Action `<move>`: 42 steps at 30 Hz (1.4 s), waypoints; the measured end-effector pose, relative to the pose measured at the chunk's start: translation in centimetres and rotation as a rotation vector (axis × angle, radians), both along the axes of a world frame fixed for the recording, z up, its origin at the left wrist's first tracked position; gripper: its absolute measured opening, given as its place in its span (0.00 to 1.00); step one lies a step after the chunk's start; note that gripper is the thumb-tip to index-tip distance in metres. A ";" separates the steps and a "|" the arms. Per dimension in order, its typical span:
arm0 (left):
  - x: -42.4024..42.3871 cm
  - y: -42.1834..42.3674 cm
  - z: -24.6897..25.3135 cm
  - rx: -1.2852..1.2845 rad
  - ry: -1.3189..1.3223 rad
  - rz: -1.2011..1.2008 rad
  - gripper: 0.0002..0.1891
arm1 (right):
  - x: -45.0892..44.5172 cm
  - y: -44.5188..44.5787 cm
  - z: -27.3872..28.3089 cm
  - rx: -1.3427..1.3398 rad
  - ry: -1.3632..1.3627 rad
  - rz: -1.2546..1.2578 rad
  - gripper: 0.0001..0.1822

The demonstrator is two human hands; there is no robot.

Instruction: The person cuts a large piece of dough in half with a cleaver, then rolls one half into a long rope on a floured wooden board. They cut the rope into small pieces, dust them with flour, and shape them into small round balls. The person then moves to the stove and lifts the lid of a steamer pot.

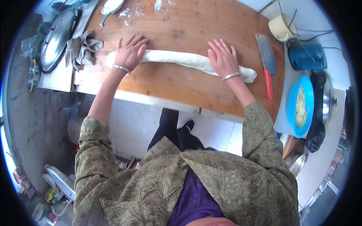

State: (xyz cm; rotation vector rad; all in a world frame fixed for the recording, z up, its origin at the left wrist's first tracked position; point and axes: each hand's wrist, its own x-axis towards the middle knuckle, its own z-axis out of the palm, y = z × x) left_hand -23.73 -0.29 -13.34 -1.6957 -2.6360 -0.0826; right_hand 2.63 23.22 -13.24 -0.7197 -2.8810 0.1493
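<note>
A long roll of white dough point(175, 58) lies across the wooden board point(169, 82). My left hand point(130, 53) rests flat on the roll near its left end, fingers spread and pointing away from me. Near the right end, my right hand point(224, 58) lies on top of the dough with its thumb slightly apart. Neither hand grips anything. To the right of the roll is a cleaver point(266, 55) with a red handle, lying on the board. A scoop of flour point(111, 7) and scattered white flour are at the board's far left.
Left of the board are a crumpled cloth point(82, 50) and a metal lid point(58, 41). On the right stand a cream mug point(281, 27), a blue container point(307, 57) and a blue basin point(291, 104) holding shredded pale-green vegetable point(301, 108).
</note>
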 end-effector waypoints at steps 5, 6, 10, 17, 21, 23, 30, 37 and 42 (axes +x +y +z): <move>6.2 -7.9 -0.9 0.190 0.034 0.095 0.25 | 9.4 -8.0 1.0 0.064 0.065 0.114 0.31; 7.3 -9.1 -1.5 0.197 0.067 0.132 0.25 | 10.6 -8.7 0.7 0.066 0.084 0.112 0.31; 6.5 -8.4 -1.9 0.167 0.097 0.224 0.26 | 10.5 -7.2 0.3 0.023 0.164 0.027 0.32; -3.4 -3.2 -2.8 0.182 0.086 0.348 0.27 | 4.4 2.9 -0.4 0.049 0.257 -0.149 0.28; -8.1 1.9 -1.8 0.188 -0.110 0.480 0.28 | 2.1 8.7 -1.6 -0.063 0.275 -0.318 0.30; -11.0 2.5 -1.4 0.126 -0.077 0.492 0.28 | 0.6 10.3 -1.7 -0.053 0.254 -0.344 0.30; -6.6 -4.4 -2.3 0.010 0.033 0.397 0.24 | 6.6 5.2 -1.3 0.181 0.172 -0.242 0.21; 2.7 -14.8 -3.4 0.286 -0.063 0.497 0.28 | 16.4 -5.0 0.6 0.126 0.114 -0.136 0.28; 0.6 -13.0 -3.4 0.115 0.121 0.677 0.29 | 14.1 -1.1 0.0 0.081 0.168 -0.171 0.27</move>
